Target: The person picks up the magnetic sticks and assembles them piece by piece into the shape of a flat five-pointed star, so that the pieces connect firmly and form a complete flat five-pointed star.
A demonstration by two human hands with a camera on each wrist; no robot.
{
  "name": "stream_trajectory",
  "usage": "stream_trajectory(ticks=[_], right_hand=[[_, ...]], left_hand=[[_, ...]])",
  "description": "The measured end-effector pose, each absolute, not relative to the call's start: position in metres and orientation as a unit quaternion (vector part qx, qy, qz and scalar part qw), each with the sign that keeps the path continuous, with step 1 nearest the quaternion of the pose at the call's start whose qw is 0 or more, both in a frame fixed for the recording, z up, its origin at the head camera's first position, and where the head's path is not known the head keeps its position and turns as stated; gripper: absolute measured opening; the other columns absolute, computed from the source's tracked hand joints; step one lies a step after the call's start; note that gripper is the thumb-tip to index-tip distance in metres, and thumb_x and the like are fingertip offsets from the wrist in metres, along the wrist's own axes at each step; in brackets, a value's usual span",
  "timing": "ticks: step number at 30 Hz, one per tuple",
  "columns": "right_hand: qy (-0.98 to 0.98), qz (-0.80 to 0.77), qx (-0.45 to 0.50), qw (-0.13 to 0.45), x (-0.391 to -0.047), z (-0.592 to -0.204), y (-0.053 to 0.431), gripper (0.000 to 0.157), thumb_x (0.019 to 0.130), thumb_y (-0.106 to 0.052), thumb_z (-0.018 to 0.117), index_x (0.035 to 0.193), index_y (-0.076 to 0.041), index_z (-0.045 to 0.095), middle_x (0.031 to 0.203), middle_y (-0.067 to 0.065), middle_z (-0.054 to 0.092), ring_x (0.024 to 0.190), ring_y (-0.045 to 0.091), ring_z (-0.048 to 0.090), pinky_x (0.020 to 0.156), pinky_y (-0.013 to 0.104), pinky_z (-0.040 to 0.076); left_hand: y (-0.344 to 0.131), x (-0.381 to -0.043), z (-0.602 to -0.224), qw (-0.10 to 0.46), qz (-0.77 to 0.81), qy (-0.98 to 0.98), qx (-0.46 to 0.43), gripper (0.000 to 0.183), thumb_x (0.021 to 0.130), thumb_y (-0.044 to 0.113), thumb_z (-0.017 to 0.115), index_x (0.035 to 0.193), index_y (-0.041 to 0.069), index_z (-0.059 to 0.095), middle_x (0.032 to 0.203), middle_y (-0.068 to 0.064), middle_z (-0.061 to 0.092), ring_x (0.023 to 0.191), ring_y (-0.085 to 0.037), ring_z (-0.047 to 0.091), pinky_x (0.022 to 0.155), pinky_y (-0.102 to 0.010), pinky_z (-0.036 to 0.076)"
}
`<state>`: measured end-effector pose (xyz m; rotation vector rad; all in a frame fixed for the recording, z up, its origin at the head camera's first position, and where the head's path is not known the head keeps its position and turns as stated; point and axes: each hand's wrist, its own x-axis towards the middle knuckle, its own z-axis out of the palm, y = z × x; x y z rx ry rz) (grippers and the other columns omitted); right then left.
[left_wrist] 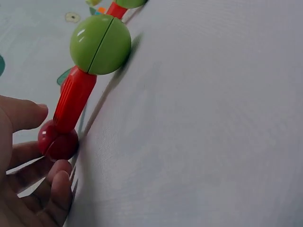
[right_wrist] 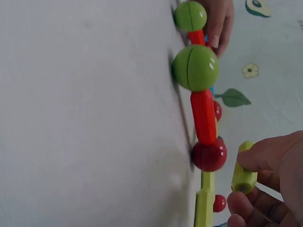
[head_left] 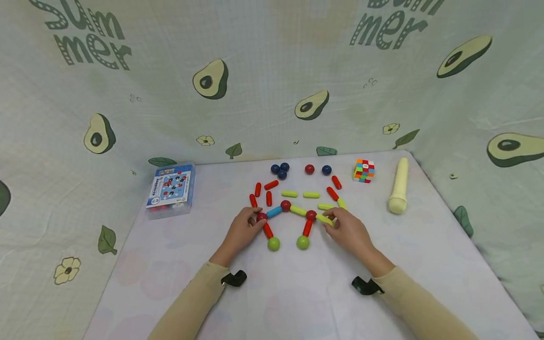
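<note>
In the head view, my left hand is at the left dark red ball of a ball-and-stick chain, its fingers curled round the ball and thumb beside it. From that ball a red stick runs to a green ball. A blue stick links it to the middle red ball, and a yellow-green stick joins that to the right red ball. My right hand pinches a loose yellow-green stick between thumb and fingers, one end close to the right red ball.
Loose red sticks and yellow-green sticks lie beyond the chain. Dark blue balls and a red ball sit farther back. A puzzle cube and pale yellow mallet-like object are right, a plastic kit box left.
</note>
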<state>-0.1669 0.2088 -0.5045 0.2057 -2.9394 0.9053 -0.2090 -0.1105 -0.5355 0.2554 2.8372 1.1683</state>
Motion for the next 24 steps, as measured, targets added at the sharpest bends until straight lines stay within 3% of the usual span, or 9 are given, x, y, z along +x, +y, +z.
stream_trajectory(ticks=[5,8,12,18,24], right_hand=[[-0.935,0.326,0.138,0.033,-0.157,-0.499,0.190,0.029,0.087,-0.014,0.081,0.114,-0.013,0.071,0.103,-0.002,0.068,0.086,0.017,0.059,0.075,0.035,0.051],[-0.924,0.335,0.181,0.037,-0.153,-0.499,0.179,0.029,0.086,-0.014,0.083,0.113,-0.015,0.072,0.103,-0.005,0.069,0.091,0.018,0.061,0.082,0.038,0.052],[-0.916,0.329,0.227,0.037,-0.150,-0.504,0.162,0.028,0.086,-0.017,0.083,0.112,-0.018,0.074,0.100,-0.009,0.070,0.090,0.013,0.059,0.086,0.039,0.050],[-0.917,0.291,0.271,0.042,-0.147,-0.513,0.142,0.024,0.087,-0.022,0.082,0.110,-0.019,0.076,0.101,-0.008,0.072,0.093,0.012,0.057,0.088,0.041,0.048],[-0.926,0.253,0.277,0.050,-0.147,-0.518,0.137,0.021,0.087,-0.025,0.082,0.107,-0.020,0.077,0.101,-0.007,0.073,0.097,0.014,0.059,0.091,0.042,0.046]], left_hand=[[-0.109,-0.200,-0.526,0.018,0.325,0.933,0.157,0.045,0.093,0.034,0.076,0.134,0.019,0.066,0.129,0.004,0.056,0.097,-0.012,0.055,0.082,-0.028,0.054],[-0.109,-0.195,-0.518,0.046,0.292,0.930,0.219,0.048,0.091,0.040,0.077,0.133,0.020,0.068,0.137,0.006,0.055,0.110,-0.012,0.055,0.093,-0.033,0.053],[-0.107,-0.190,-0.512,0.095,0.238,0.923,0.286,0.049,0.088,0.045,0.079,0.130,0.023,0.071,0.134,0.007,0.059,0.116,-0.012,0.056,0.098,-0.036,0.051],[-0.108,-0.186,-0.512,0.104,0.216,0.914,0.328,0.035,0.088,0.038,0.081,0.119,0.021,0.075,0.122,0.009,0.062,0.097,-0.006,0.056,0.085,-0.025,0.052],[-0.111,-0.186,-0.515,0.108,0.235,0.910,0.323,0.032,0.088,0.037,0.081,0.117,0.023,0.074,0.121,0.011,0.062,0.096,-0.004,0.054,0.085,-0.024,0.051]])
